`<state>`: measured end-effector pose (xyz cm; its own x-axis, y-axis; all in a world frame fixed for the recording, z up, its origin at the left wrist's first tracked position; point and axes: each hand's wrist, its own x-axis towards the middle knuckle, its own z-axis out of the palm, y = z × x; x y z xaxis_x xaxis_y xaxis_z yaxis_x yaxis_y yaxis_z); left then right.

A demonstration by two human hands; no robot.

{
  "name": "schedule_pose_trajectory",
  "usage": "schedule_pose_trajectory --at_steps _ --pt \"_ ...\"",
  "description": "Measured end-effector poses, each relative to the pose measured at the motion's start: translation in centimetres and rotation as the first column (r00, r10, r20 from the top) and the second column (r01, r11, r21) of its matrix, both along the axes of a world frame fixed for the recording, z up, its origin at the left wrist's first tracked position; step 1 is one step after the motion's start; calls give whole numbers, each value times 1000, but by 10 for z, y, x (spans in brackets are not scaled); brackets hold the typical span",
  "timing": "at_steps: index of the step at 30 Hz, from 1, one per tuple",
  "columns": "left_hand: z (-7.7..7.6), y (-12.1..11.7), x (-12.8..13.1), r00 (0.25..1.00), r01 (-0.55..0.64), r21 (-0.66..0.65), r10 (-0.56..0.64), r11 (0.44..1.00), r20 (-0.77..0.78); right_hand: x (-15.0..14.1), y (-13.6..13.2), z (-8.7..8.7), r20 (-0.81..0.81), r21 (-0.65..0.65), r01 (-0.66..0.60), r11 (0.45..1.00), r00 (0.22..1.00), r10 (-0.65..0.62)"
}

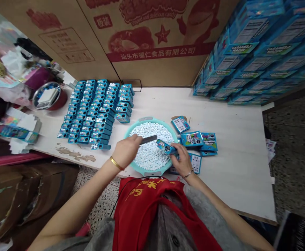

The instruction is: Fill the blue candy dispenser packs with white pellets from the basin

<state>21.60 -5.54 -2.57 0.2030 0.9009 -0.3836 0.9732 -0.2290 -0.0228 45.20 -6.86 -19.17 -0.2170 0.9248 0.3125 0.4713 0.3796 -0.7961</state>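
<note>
A teal basin [152,173] full of small white candies [148,155] stands at the table's front edge. My left hand [126,150] is closed round a dark, narrow, flat scoop [149,139], which points right above the candies. In my right hand [182,161] is a small blue candy box [165,146], tilted over the basin's right side with its end holes showing. The scoop's tip lies close to the box; whether they touch I cannot tell. Several flat blue cartons [191,139] lie just right of the basin, some partly behind my right hand.
Rows of upright blue boxes [97,111] stand left of the basin, some with white candies on top. A large cardboard carton [155,69] forms the back. Wrapped blue packs [252,62] are stacked at back right. A red bowl [60,101] sits at far left.
</note>
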Motion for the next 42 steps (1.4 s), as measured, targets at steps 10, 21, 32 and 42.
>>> schedule_pose_trajectory --at_steps 10,21,32,42 --pt "-179 -7 5 911 -174 -215 240 961 336 25 3 13 -49 -90 188 978 980 -193" --pt "-122 -13 -25 670 -59 -102 115 993 733 31 2 11 -32 -98 269 958 962 -273" --pt "15 2 12 956 207 -133 -172 969 240 -6 -1 11 -19 19 14 1000 1000 -14" --pt "59 1 38 987 161 -115 -158 980 33 -14 -6 9 -83 -45 -21 999 996 18"
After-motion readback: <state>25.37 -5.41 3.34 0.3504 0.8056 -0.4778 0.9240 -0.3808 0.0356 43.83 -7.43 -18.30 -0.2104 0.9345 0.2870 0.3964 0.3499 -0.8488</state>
